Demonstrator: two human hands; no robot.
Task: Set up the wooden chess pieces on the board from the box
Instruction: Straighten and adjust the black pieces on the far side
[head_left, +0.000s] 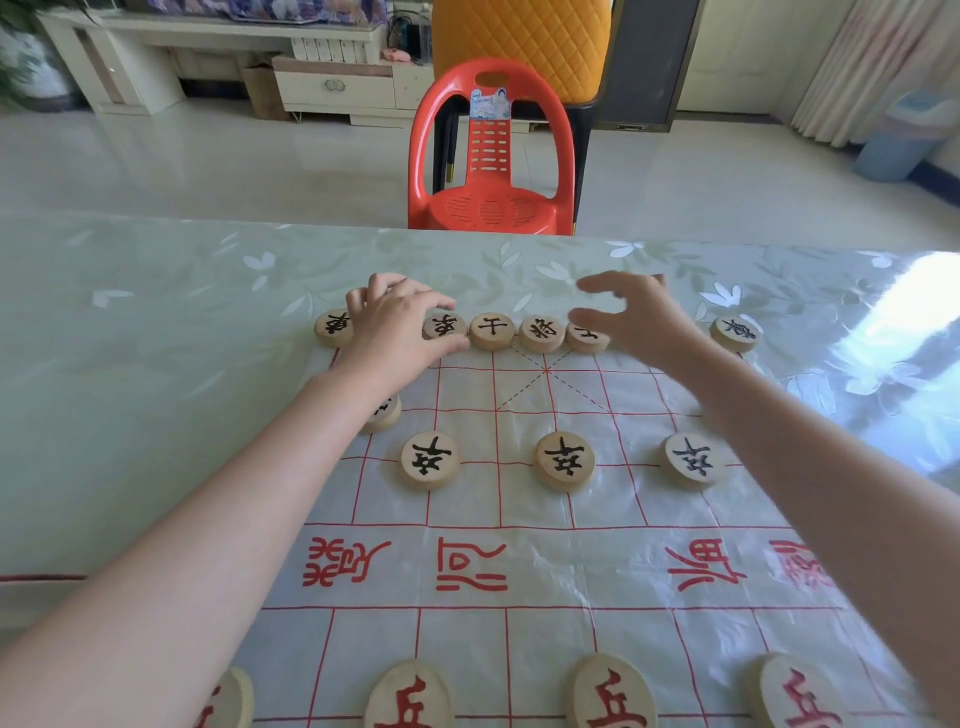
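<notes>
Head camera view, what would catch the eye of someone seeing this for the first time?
The person reaches across the board: the left hand lies on the far row of wooden discs, and the right hand, blurred with fingers spread, is over the same row further right. A bright red chair stands beyond the table, and red-marked discs line the near edge.

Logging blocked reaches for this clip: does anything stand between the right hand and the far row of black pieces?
Nothing visible does. The right hand is spread open directly over the far row of black pieces, with no object between them. The hand hides the spots beneath it, so what lies there cannot be told.
</notes>
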